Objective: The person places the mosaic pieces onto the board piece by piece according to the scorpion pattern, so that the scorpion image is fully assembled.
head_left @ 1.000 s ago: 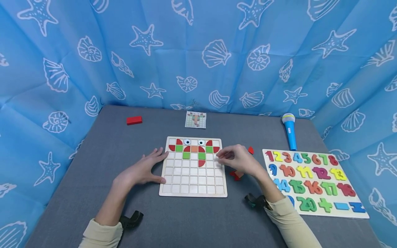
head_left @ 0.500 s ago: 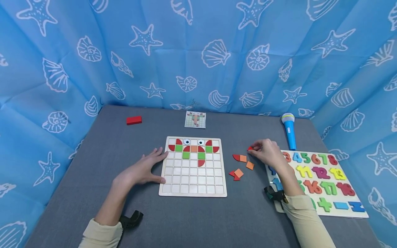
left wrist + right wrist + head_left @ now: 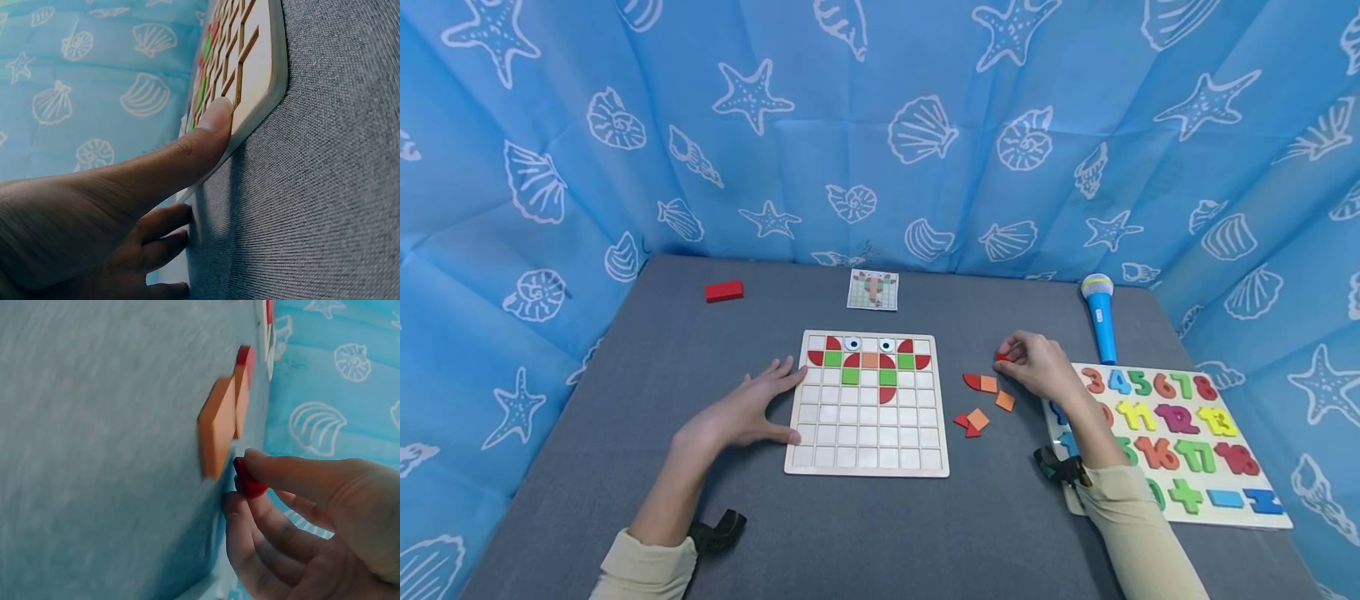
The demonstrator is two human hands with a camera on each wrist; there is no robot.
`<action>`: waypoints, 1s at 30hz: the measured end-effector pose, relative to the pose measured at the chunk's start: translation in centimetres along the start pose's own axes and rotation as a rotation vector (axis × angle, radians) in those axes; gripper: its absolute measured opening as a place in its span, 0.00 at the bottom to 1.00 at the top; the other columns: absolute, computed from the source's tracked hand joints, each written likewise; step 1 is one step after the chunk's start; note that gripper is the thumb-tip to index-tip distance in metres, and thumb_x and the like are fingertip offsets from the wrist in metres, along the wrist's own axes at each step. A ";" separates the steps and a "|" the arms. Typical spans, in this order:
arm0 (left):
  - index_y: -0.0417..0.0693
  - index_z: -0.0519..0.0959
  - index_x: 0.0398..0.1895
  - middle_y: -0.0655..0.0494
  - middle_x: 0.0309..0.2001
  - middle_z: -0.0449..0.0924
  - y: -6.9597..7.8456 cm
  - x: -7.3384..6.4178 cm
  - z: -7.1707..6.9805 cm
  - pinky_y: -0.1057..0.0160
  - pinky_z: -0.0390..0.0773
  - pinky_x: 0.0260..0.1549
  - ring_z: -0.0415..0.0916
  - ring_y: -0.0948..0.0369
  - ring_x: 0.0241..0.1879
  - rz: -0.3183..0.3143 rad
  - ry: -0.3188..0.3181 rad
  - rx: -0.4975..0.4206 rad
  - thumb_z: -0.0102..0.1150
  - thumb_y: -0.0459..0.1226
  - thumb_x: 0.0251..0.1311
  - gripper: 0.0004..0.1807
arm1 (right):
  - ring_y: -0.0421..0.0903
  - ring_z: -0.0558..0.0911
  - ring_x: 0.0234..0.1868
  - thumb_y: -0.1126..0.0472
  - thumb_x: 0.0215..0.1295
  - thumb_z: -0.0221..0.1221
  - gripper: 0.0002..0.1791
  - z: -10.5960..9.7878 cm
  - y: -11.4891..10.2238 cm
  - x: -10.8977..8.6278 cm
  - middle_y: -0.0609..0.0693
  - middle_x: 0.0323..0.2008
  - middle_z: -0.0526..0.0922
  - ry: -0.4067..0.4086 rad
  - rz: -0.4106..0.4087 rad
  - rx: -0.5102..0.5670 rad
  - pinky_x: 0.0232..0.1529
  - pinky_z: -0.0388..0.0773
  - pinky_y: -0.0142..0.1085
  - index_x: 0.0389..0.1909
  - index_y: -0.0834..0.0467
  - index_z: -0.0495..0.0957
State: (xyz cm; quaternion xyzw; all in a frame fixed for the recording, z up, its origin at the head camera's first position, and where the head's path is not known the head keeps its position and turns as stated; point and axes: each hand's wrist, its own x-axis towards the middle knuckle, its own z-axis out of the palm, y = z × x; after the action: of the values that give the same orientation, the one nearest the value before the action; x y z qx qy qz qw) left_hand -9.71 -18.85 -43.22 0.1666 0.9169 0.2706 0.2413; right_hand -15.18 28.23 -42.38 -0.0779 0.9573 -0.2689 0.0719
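Observation:
A square wooden grid board (image 3: 868, 435) lies mid-table with red quarter-circle tiles, green square tiles, an orange tile and two eye tiles in its upper cells. My left hand (image 3: 739, 408) rests at its left side, fingers spread; the thumb (image 3: 215, 119) lies on the board's edge in the left wrist view. To the right of the board, my right hand (image 3: 1041, 364) pinches a small red quarter-circle tile (image 3: 250, 481) between thumb and fingertips, close over the table. Loose orange square tiles (image 3: 1004, 401) and red tiles (image 3: 972, 381) lie between the board and that hand.
A number puzzle board (image 3: 1206, 400) lies at the right, partly under my right forearm. Behind it is a blue toy microphone (image 3: 1102, 321). A pattern card (image 3: 873, 290) and a red block (image 3: 725, 291) sit toward the back, before a blue shell-print curtain (image 3: 880, 125).
My right hand has moved right from the board's edge to the red tile and now pinches it, shifting it slightly left. The left hand has stayed in place.

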 end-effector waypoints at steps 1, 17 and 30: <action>0.48 0.54 0.89 0.37 0.89 0.44 0.0 0.0 0.0 0.24 0.43 0.82 0.37 0.36 0.89 0.000 -0.001 -0.001 0.81 0.50 0.59 0.60 | 0.49 0.84 0.39 0.62 0.72 0.70 0.10 0.1 -0.2 -0.1 0.61 0.41 0.89 0.009 -0.012 0.003 0.42 0.80 0.35 0.47 0.64 0.84; 0.49 0.55 0.89 0.36 0.89 0.44 0.2 -0.1 0.0 0.24 0.43 0.82 0.37 0.36 0.89 -0.004 -0.002 0.008 0.82 0.50 0.59 0.61 | 0.48 0.91 0.42 0.67 0.70 0.71 0.12 2.9 -8.9 -0.7 0.59 0.47 0.91 -0.103 -0.246 0.218 0.44 0.91 0.39 0.52 0.64 0.87; 0.49 0.55 0.89 0.36 0.89 0.44 0.3 -0.3 -0.1 0.23 0.43 0.82 0.38 0.35 0.89 -0.003 -0.004 0.013 0.81 0.52 0.59 0.61 | 0.38 0.88 0.35 0.65 0.65 0.76 0.07 7.2 -14.5 0.7 0.50 0.36 0.93 -0.227 -0.398 0.261 0.42 0.86 0.30 0.41 0.59 0.89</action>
State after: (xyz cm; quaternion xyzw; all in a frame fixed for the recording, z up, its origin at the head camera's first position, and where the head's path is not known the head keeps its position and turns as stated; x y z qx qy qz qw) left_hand -9.53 -18.81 -42.87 0.1676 0.9185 0.2638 0.2422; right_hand -12.99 12.19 -40.90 -0.2845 0.8662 -0.3884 0.1339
